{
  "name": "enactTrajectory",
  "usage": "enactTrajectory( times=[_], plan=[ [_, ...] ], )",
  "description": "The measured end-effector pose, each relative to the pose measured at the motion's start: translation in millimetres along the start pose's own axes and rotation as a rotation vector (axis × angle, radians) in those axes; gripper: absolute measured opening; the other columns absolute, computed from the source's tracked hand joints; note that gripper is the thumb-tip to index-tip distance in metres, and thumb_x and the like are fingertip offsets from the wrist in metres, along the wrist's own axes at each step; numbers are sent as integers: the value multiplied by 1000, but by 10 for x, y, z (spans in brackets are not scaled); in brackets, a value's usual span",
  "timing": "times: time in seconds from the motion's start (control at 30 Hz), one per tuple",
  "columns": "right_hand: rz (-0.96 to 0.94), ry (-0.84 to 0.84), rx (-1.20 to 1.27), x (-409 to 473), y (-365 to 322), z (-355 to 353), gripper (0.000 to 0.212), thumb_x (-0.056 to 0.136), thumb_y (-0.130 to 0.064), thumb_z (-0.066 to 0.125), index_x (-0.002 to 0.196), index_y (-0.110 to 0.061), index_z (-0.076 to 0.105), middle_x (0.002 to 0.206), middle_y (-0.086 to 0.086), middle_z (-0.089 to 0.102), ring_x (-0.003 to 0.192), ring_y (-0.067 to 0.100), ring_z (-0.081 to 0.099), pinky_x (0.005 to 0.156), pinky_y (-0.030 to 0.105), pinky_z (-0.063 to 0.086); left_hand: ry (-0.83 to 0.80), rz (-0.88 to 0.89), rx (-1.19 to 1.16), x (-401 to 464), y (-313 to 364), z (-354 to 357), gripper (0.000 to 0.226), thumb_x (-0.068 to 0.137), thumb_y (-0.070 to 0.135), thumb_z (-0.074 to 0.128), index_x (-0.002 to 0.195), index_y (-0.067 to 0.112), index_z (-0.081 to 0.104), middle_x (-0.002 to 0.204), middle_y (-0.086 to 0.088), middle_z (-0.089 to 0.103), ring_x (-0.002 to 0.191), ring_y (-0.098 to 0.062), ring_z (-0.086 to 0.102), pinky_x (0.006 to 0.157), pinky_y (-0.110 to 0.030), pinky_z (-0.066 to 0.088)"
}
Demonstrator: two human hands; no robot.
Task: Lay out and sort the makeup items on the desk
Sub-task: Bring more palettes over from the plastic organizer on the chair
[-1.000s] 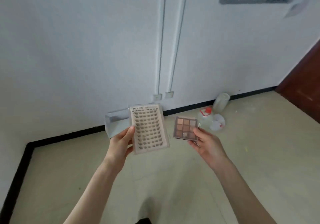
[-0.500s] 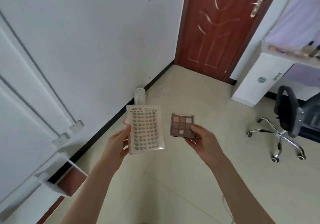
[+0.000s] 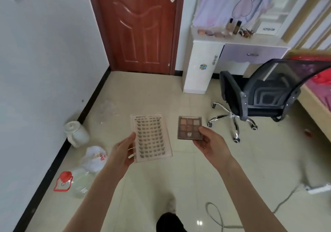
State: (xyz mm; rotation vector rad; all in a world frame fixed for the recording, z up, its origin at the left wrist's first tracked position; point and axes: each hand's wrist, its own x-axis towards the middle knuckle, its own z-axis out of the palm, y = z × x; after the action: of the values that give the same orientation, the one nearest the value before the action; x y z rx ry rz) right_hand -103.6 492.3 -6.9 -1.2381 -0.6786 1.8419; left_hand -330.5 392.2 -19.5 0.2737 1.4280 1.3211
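The carrying step looks to be in hand: both items are held out over the floor, well short of the table (image 3: 238,40) by the door, where other makeup already sits. Next, I judge, they must be brought past the chair (image 3: 265,95) and set down flat. The left hand (image 3: 121,153) grips the lash tray (image 3: 151,138) by its left edge, thumb on the face. The right hand (image 3: 211,145) pinches the palette (image 3: 189,127) at its lower right corner. Both forearms reach forward, palms inward.

White desk (image 3: 211,41), upper right of frame.
Two bottles (image 3: 234,27) and small makeup items (image 3: 213,33) stand on it.
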Motion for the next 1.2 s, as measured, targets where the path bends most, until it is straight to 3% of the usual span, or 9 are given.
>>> enactTrajectory(
  times=[0.23,0.47,0.63,0.93,1.2],
  plan=[
    [-36,12,4,1260,-1049,-93,12,91,-12,55,97,-11,64,90,4,70,80,13,65,70,25,50,-55,13,40,1139,675,1118,29,93,28,53,106,5,65,80,-4,68,69,-16,65,53,-26,52],
    [-59,49,49,2454,-1720,-188,14,91,-11,54,98,-10,66,90,5,71,82,15,65,71,25,51,-77,-32,58,2368,1123,1948,27,94,28,51,103,7,65,86,-5,68,78,-19,64,65,-33,50],
    [-102,78,38,3559,-2304,-152,17,92,-12,53,104,-6,64,95,8,70,85,16,65,68,23,51,-117,-23,60,3459,1541,2559,25,94,28,51,100,9,66,84,-2,69,75,-16,64,62,-30,49],
    [-135,147,103,5228,-3491,49,11,92,-10,53,93,-10,64,89,7,70,81,17,65,69,25,51,-167,-35,105,5212,2569,3739,27,94,30,51,105,9,65,92,-2,68,81,-17,64,63,-29,49],
    [-106,224,168,6502,-4220,-205,12,91,-9,53,90,-9,65,79,4,72,73,15,67,64,23,55,-181,-78,142,6383,2865,4713,26,95,27,50,105,8,64,92,-3,67,80,-17,62,65,-30,48]
  ],
)
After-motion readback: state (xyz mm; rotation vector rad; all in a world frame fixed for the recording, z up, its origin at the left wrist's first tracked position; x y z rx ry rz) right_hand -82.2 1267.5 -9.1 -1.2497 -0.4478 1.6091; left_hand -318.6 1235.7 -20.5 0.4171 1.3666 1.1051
